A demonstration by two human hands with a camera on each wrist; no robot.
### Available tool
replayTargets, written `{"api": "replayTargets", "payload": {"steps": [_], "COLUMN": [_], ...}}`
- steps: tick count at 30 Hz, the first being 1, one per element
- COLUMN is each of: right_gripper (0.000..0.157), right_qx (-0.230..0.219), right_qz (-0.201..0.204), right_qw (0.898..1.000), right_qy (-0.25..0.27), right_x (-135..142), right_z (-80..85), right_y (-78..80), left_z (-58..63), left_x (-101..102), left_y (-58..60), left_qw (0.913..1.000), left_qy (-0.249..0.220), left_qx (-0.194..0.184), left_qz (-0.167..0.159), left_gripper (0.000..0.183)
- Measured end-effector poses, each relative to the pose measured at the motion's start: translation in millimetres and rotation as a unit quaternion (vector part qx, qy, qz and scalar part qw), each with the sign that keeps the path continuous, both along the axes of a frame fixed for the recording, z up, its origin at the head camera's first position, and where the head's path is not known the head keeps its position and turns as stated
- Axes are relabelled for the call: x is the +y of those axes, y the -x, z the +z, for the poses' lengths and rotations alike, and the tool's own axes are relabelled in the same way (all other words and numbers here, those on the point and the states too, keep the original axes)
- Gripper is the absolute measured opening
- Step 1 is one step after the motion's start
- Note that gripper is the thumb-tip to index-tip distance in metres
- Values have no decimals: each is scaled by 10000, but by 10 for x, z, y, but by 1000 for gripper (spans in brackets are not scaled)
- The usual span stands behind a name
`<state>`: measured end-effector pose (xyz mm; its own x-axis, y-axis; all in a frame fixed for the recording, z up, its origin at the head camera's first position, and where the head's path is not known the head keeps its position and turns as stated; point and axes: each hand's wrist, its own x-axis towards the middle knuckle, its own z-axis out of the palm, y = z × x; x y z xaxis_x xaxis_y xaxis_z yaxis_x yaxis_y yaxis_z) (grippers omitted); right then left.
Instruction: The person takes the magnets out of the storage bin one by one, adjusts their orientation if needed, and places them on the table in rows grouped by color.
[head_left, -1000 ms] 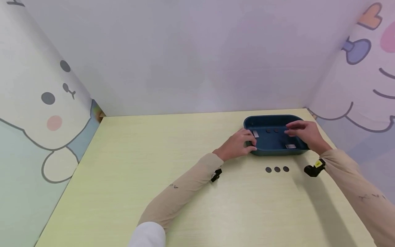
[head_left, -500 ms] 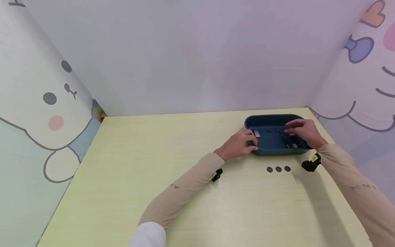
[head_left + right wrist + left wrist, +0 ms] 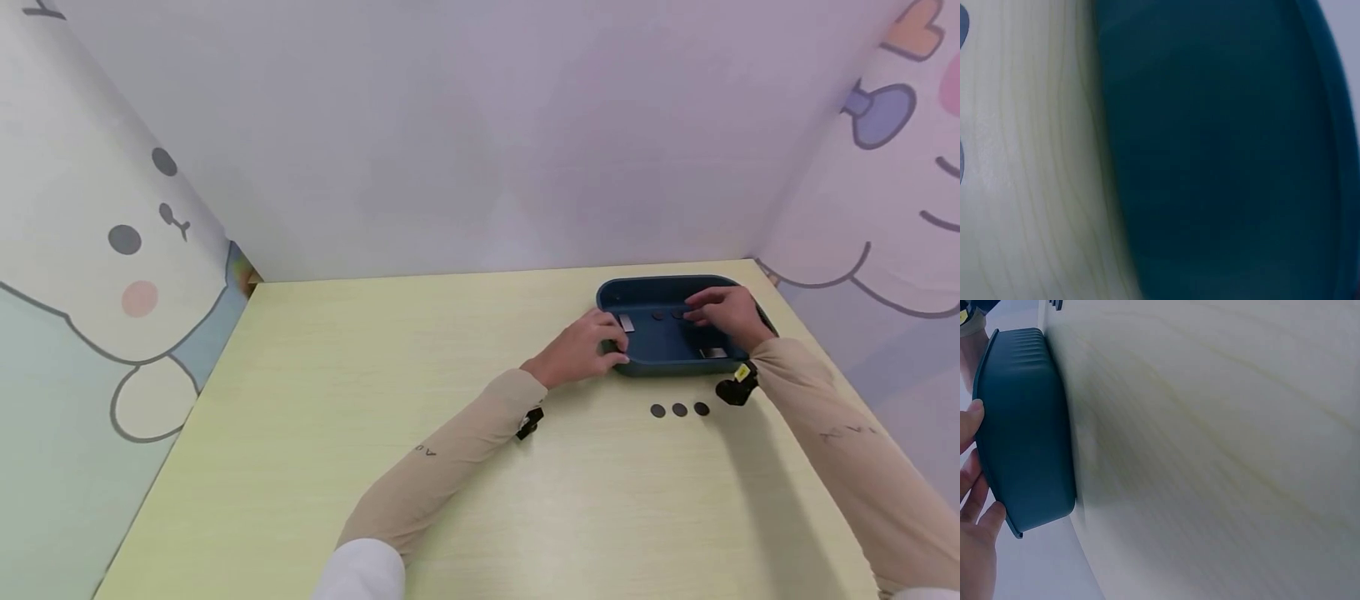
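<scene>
Right hand (image 3: 726, 317) shifted left, dark disc (image 3: 677, 315) just beside its fingertips, likely reachable, can't tell if pinching; left hand (image 3: 581, 348) pinches tray (image 3: 663, 368) rim.

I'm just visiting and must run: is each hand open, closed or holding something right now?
Left hand: holding one end of the blue tray.
Right hand: over the tray; cannot tell whether it holds anything.

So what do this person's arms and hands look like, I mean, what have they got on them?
The left hand and right hand are bare. Tan sleeves cover both forearms, each with small dark markings; white cloth shows at the upper end of the left one. A small black device sits at each wrist, the right one with a yellow patch.
</scene>
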<state>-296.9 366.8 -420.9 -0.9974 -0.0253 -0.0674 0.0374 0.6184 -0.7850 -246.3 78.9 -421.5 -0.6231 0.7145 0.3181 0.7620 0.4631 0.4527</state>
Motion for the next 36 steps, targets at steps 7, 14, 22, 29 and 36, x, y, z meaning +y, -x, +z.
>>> {"api": "replayTargets", "payload": {"steps": [7, 14, 22, 29, 36], "right_gripper": [27, 27, 20, 20, 19], "right_qx": [-33, 126, 247, 175, 436], "right_qz": [-203, -224, -78, 7, 215], "right_qw": [9996, 9983, 9968, 9955, 9885], "right_qy": [-205, -530, -753, -926, -1431], "right_x": [-74, -69, -81, -106, -136], "right_z": [-30, -60, -102, -85, -73], "right_y": [34, 98, 113, 126, 142], "left_z": [7, 10, -39, -58, -38], "left_x": [13, 18, 5, 3, 6], "left_y": [5, 28, 19, 25, 16], "left_qw": [10000, 10000, 9999, 9998, 9998], "left_qy": [-8, -18, -129, -155, -175], "left_qx": [-23, 44, 72, 151, 97], "left_qz": [-6, -7, -26, -30, -43], "left_gripper": [13, 13, 14, 14, 14]}}
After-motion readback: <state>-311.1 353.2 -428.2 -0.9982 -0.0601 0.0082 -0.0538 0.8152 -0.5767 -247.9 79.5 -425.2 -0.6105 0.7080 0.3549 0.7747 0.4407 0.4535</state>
